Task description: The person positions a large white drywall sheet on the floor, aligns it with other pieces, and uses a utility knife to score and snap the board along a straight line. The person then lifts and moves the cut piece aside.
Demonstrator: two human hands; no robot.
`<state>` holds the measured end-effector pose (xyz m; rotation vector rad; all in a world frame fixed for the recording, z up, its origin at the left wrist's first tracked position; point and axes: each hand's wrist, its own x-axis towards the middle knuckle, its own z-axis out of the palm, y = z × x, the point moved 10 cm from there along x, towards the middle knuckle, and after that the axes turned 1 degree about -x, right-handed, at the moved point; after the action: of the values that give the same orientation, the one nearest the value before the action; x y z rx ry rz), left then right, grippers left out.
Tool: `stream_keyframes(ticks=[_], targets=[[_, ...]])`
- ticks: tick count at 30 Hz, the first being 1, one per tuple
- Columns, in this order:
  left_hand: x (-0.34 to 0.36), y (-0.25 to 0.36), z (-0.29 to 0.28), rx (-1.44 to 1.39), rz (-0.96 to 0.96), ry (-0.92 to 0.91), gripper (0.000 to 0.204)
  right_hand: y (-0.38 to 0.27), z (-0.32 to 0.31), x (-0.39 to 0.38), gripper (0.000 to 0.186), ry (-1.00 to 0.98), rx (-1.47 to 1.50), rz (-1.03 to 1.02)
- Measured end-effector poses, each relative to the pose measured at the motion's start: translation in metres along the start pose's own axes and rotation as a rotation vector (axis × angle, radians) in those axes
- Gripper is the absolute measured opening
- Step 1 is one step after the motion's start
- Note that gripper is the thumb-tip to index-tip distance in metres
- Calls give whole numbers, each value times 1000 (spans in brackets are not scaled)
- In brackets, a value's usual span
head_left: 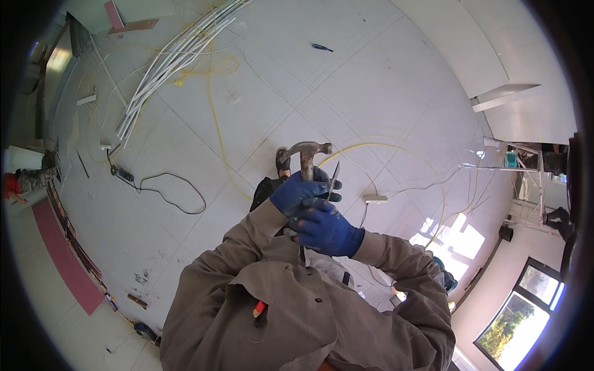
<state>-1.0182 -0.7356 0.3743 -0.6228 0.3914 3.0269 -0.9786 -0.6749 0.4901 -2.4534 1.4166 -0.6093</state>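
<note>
My left hand [298,194], in a blue work glove, is closed around the upper handle of a claw hammer [307,152]. The hammer stands upright with its worn metal head above the fist. A thin, pointed metal piece [335,175] sticks up beside the hammer, among the left hand's fingers; its lower end is hidden. My right hand [328,230], gloved in blue too, presses against the left from below with its fingers curled. What lies inside those fingers is covered by the gloves. Both hands are in front of my chest.
On the tiled floor lie a bundle of white strips [176,62], a yellow hose [216,123], a black cable [201,201], a power strip [375,199] and a small blue tool [322,47]. White panels [489,49] stand far right. Another person [28,180] is at the left edge.
</note>
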Motion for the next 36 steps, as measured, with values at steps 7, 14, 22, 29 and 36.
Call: stream_keyframes(ticks=[7,14,22,29,36], targets=[[172,224,-38,161,179,330,13,267,-37,90,22,-113,73,-20],[310,427,-50,232,362,463,15,508,-175,190,32,121,277,112],[399,564,-32,242,445,626,22,1007,-60,108,41,56,310,955],[483,561,-124,132,447,802,26,1262,207,40,53,-563,95,1298],[504,445,-301,-87,75,1054,42,1358,426,89,54,-634,-169,1059]])
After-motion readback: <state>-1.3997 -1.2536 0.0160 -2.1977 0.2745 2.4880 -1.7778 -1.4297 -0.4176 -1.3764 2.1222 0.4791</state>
